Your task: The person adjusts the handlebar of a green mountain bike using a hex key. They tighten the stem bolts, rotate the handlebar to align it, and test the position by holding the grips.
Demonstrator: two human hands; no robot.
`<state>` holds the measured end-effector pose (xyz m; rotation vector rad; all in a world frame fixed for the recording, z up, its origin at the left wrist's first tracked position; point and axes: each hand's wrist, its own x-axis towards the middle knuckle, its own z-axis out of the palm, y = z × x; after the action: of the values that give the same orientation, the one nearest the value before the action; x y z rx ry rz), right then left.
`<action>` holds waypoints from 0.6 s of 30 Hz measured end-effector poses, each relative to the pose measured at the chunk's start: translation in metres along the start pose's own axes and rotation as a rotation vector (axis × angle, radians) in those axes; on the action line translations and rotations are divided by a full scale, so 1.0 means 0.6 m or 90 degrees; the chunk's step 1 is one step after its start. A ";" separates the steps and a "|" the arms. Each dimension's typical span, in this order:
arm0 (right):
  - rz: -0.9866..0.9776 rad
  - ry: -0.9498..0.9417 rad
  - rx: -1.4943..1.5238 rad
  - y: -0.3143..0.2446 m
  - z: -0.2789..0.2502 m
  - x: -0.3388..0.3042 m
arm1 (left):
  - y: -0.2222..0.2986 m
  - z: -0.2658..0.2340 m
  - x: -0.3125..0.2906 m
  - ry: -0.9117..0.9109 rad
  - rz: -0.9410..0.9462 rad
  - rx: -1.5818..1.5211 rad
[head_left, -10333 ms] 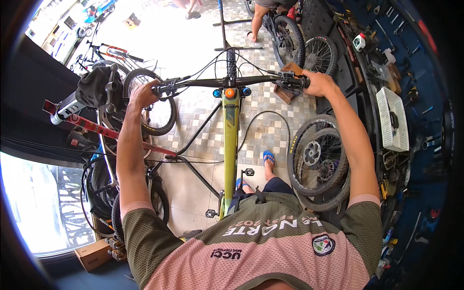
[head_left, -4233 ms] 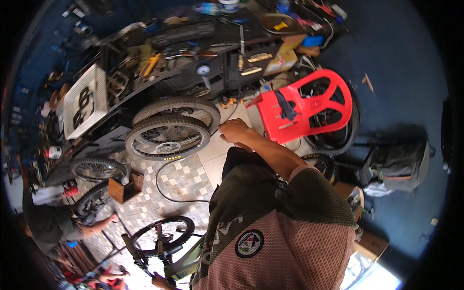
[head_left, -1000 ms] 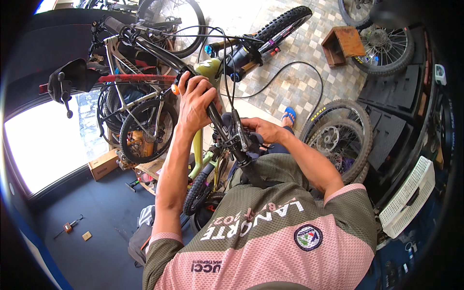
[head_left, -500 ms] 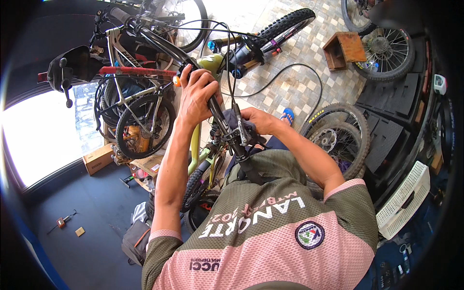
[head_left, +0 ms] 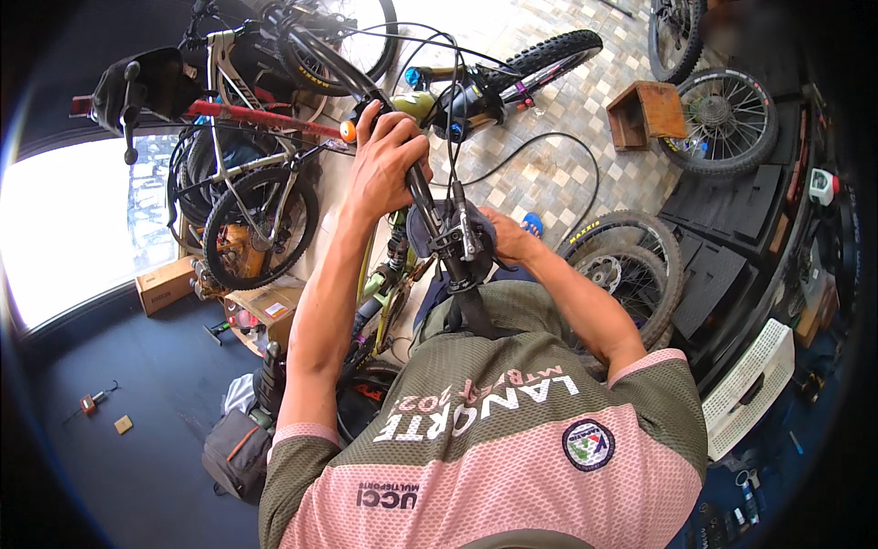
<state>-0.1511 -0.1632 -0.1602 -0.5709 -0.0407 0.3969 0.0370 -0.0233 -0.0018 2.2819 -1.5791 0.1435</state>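
Note:
My left hand (head_left: 389, 169) is wrapped round the black handlebar (head_left: 340, 66) of a yellow-green mountain bike, near its middle. On the bar's near side, my right hand (head_left: 508, 236) closes on a dark cloth (head_left: 422, 229) that is bunched round the bar beside the brake lever (head_left: 468, 231). Most of the right fingertips are hidden behind the cloth and lever. The black grip (head_left: 474, 311) at the bar's near end points at my stomach. Black cables loop above the bar, and the front tyre (head_left: 553, 55) stretches away to the upper right.
A red clamp arm (head_left: 265, 119) reaches the bike from the left. Other bikes, including a silver frame (head_left: 221, 82), crowd the upper left. Loose wheels (head_left: 631, 265) and an open wooden box (head_left: 649, 114) are on the right. A grey backpack (head_left: 240, 453) lies lower left.
The near part of the bar sits slightly lower in view, and my right hand has shifted a little right and down with the cloth. My left hand keeps its grip. The view has shifted slightly.

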 end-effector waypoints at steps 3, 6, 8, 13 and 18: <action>0.020 -0.002 -0.065 -0.020 -0.006 -0.009 | -0.002 -0.012 0.005 -0.043 -0.003 -0.017; 0.024 0.016 -0.087 -0.021 -0.012 -0.013 | -0.005 -0.009 0.006 -0.051 -0.001 -0.009; 0.020 -0.008 -0.139 -0.024 -0.015 -0.004 | 0.001 -0.005 0.000 -0.060 -0.007 0.020; 0.062 -0.001 -0.073 -0.050 0.004 0.041 | 0.002 0.001 -0.002 -0.024 -0.025 0.027; 0.086 0.033 -0.001 -0.033 -0.002 0.049 | 0.010 -0.001 -0.006 -0.007 -0.044 0.042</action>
<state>-0.1169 -0.1683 -0.1529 -0.5865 0.0478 0.5128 0.0302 -0.0219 -0.0009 2.3881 -1.5196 0.1671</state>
